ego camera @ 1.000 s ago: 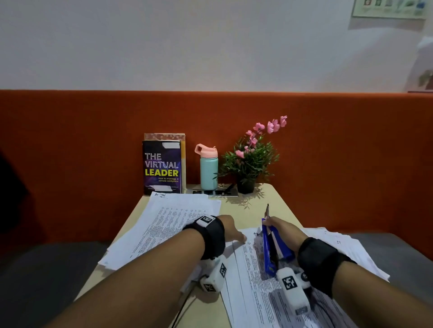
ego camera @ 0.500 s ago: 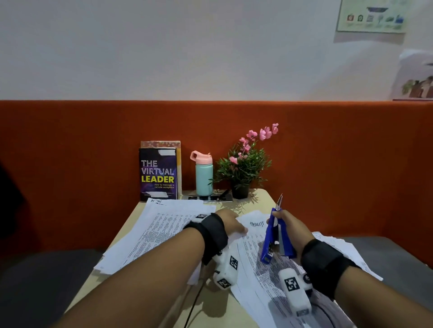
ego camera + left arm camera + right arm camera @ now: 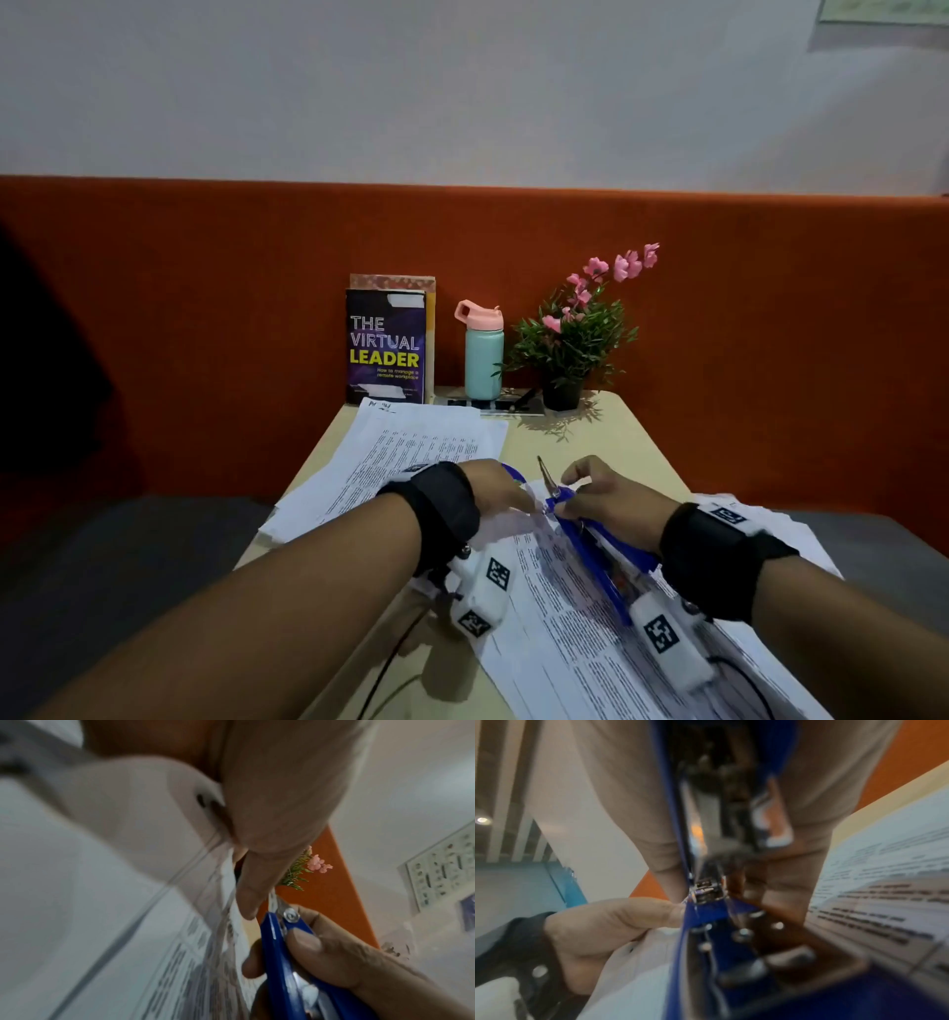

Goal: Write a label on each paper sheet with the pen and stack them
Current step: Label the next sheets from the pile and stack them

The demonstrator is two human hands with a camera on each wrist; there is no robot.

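Observation:
My right hand (image 3: 571, 494) grips a blue stapler (image 3: 590, 545) with its metal nose pointing away from me. The stapler's mouth sits at the top corner of the printed sheets (image 3: 580, 647) lying in front of me. My left hand (image 3: 521, 501) pinches that same corner just left of the stapler. In the left wrist view my fingers (image 3: 253, 888) hold the lifted paper edge (image 3: 221, 914) beside the stapler (image 3: 277, 953). The right wrist view looks down the stapler (image 3: 706, 914), with my left thumb (image 3: 618, 914) against its front. A second pile of printed sheets (image 3: 411, 452) lies at the left, handwriting on its top corner.
At the table's far edge stand a book (image 3: 385, 347), a teal bottle with a pink lid (image 3: 484, 354) and a potted plant with pink flowers (image 3: 570, 349). A dark tray (image 3: 493, 405) lies under the bottle. An orange padded wall (image 3: 770, 308) closes the back.
My right hand has tipped the stapler down from upright and brought it to the sheets' top corner. My left hand has shifted right and taken hold of that corner.

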